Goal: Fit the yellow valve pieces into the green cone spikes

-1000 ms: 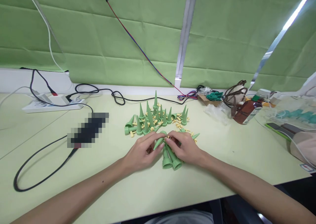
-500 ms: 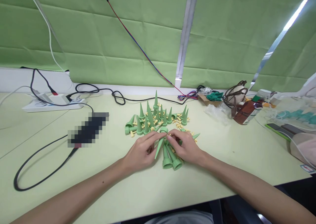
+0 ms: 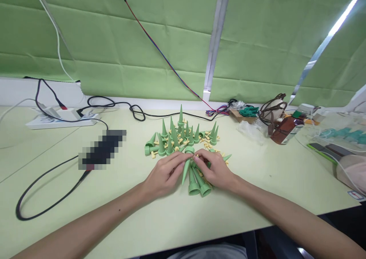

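Observation:
Between the fingertips of my left hand is a green plastic plant-watering spike, its wide collar up and its point slanting down toward me. My right hand pinches a small yellow valve piece against the spike's side, just under the collar. The fingers partly hide where the two meet. Two more green spikes lie below my hands with their open ends toward me. Beyond my hands, several green spikes stand or lie among scattered yellow pieces.
A blurred black device with a cable lies left, near a white power strip. On the right are a brown bottle, a cardboard box, clear plastic wrap and a phone. Green curtain hangs behind the table.
The held spike's tip has swung slightly to the right. My left thumb has shifted up and closer to the spike; my right hand has barely moved.

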### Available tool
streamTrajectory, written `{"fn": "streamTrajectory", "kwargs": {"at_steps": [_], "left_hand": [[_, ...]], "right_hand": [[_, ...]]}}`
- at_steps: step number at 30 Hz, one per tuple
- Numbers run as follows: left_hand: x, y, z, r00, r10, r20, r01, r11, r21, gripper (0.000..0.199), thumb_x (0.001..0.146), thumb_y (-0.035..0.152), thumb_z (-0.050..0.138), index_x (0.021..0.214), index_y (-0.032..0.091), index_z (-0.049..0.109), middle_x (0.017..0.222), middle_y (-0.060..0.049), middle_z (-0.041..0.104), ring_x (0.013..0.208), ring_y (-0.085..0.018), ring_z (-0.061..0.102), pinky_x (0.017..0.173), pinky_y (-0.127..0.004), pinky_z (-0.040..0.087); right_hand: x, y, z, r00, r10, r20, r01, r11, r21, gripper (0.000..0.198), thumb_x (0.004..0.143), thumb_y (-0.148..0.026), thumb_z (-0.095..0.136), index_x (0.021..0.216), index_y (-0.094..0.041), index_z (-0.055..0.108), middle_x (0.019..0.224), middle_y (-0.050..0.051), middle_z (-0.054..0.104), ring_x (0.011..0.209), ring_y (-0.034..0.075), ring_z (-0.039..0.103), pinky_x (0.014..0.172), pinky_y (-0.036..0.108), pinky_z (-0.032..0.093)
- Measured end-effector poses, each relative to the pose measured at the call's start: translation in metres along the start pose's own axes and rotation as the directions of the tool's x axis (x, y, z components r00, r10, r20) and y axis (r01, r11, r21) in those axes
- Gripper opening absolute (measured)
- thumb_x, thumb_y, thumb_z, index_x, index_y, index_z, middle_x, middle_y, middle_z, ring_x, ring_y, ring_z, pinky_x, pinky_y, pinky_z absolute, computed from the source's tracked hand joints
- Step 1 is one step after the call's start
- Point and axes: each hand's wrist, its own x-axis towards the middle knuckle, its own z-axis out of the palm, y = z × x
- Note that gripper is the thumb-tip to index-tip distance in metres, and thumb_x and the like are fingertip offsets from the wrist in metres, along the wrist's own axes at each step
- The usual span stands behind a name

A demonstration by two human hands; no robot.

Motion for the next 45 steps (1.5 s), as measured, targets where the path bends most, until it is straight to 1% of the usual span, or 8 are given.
{"fn": "streamTrajectory", "kwargs": {"at_steps": [11,18,24,31,34,36,40,45], "left_hand": [[0.0,0.002,0.0,1.0,-0.022,-0.005,0.022,1.0,-0.022,0.033,0.1,0.015,0.045,0.129,0.02,0.06,0.112,-0.008,0.069,0.1,-0.017,0.066,0.085,-0.027,0.054],[0.001,0.005,0.0,1.0,-0.031,-0.006,0.031,0.999,-0.027,0.032,0.098,0.016,0.048,0.127,0.02,0.061,0.106,-0.007,0.068,0.075,-0.012,0.062,0.063,-0.021,0.049],[0.0,0.005,0.0,1.0,-0.012,0.001,0.012,0.999,-0.038,0.034,0.098,0.013,0.047,0.128,0.02,0.06,0.109,-0.008,0.065,0.086,-0.013,0.063,0.069,-0.021,0.05],[-0.001,0.002,0.002,1.0,0.024,-0.015,-0.024,1.0,0.004,0.034,0.098,0.011,0.047,0.128,0.022,0.057,0.111,-0.008,0.063,0.079,-0.01,0.06,0.066,-0.021,0.047],[-0.004,-0.001,0.005,0.999,0.001,-0.033,-0.001,1.0,0.018,0.031,0.098,0.015,0.048,0.128,0.021,0.054,0.092,-0.004,0.064,0.066,-0.009,0.056,0.059,-0.021,0.044],[-0.008,-0.005,0.007,0.996,-0.074,-0.045,0.074,0.997,0.008,0.033,0.098,0.019,0.051,0.13,0.02,0.046,0.064,0.006,0.052,0.049,-0.008,0.046,0.049,-0.02,0.037],[-0.011,-0.008,0.009,0.984,-0.174,-0.026,0.173,0.985,-0.013,0.032,0.098,0.024,0.051,0.128,0.02,0.041,0.058,0.009,0.046,0.048,-0.01,0.048,0.049,-0.021,0.036],[-0.011,-0.008,0.009,0.979,-0.202,-0.029,0.202,0.979,-0.02,0.032,0.098,0.026,0.051,0.127,0.021,0.04,0.059,0.009,0.046,0.049,-0.009,0.048,0.049,-0.021,0.036]], "right_hand": [[0.002,-0.002,0.0,1.0,0.004,-0.012,-0.003,1.0,0.014,0.024,0.1,-0.033,0.048,0.086,-0.019,0.06,0.06,-0.003,0.047,0.054,0.012,0.04,0.054,0.024,0.035],[0.002,-0.004,-0.001,0.999,0.005,-0.04,-0.003,1.0,0.03,0.023,0.099,-0.033,0.05,0.087,-0.018,0.062,0.06,-0.003,0.046,0.054,0.012,0.041,0.054,0.024,0.036],[0.002,-0.005,-0.001,0.999,-0.008,-0.047,0.01,0.999,0.043,0.022,0.099,-0.03,0.051,0.087,-0.017,0.062,0.06,-0.004,0.046,0.054,0.011,0.04,0.054,0.023,0.035],[0.002,-0.005,-0.001,0.999,-0.019,-0.05,0.022,0.997,0.068,0.021,0.099,-0.03,0.05,0.086,-0.017,0.062,0.061,-0.004,0.045,0.055,0.011,0.039,0.055,0.023,0.035],[0.002,-0.005,-0.001,0.998,-0.021,-0.059,0.025,0.997,0.071,0.021,0.099,-0.03,0.051,0.087,-0.017,0.062,0.061,-0.004,0.046,0.055,0.011,0.039,0.055,0.023,0.035],[0.001,-0.005,-0.001,0.998,-0.025,-0.062,0.03,0.997,0.069,0.02,0.099,-0.03,0.051,0.087,-0.017,0.062,0.063,-0.003,0.049,0.056,0.011,0.041,0.056,0.023,0.035],[0.001,-0.004,0.0,0.998,-0.035,-0.054,0.039,0.997,0.066,0.02,0.099,-0.03,0.051,0.088,-0.017,0.063,0.065,-0.002,0.051,0.057,0.012,0.042,0.056,0.024,0.036],[0.0,-0.003,-0.001,0.997,-0.062,-0.051,0.066,0.996,0.067,0.02,0.1,-0.028,0.049,0.091,-0.017,0.063,0.071,0.0,0.058,0.061,0.013,0.048,0.06,0.024,0.039]]}}
